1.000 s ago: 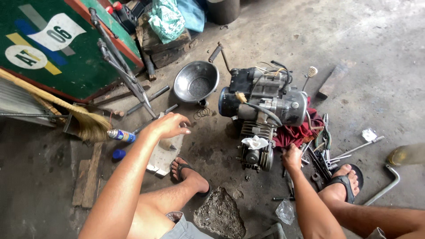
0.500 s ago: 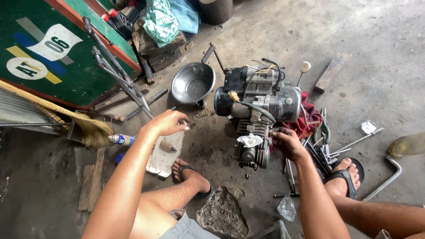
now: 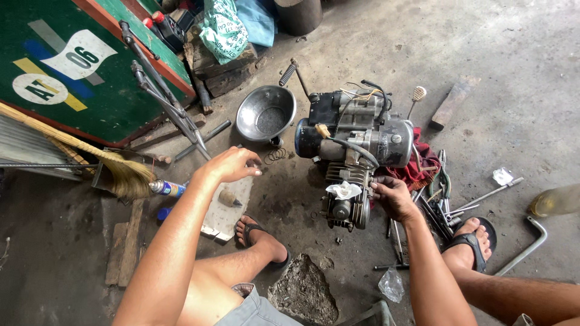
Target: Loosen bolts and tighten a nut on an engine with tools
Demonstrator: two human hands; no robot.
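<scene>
A small motorcycle engine (image 3: 356, 148) sits on the concrete floor between my feet, a white rag stuffed in its cylinder opening. My right hand (image 3: 391, 198) rests against the engine's finned cylinder on the right side, fingers curled on it. My left hand (image 3: 232, 165) hovers palm down above a flat white board (image 3: 232, 208) that carries a small brown cone-shaped part (image 3: 228, 198). Its fingers are loosely bent and hold nothing I can see. A metal bowl (image 3: 266, 113) stands just beyond the left hand.
Loose wrenches and tools (image 3: 438, 202) lie on a red rag (image 3: 421, 166) to the right of the engine. A spray can (image 3: 167, 188) and a broom (image 3: 90, 163) lie at left, below a green board (image 3: 72, 72). A broken patch of concrete (image 3: 305, 290) is near my sandalled left foot (image 3: 260, 238).
My right hand has moved left from the tools onto the engine's cylinder. My left hand has drifted slightly toward the bowl, above the board.
</scene>
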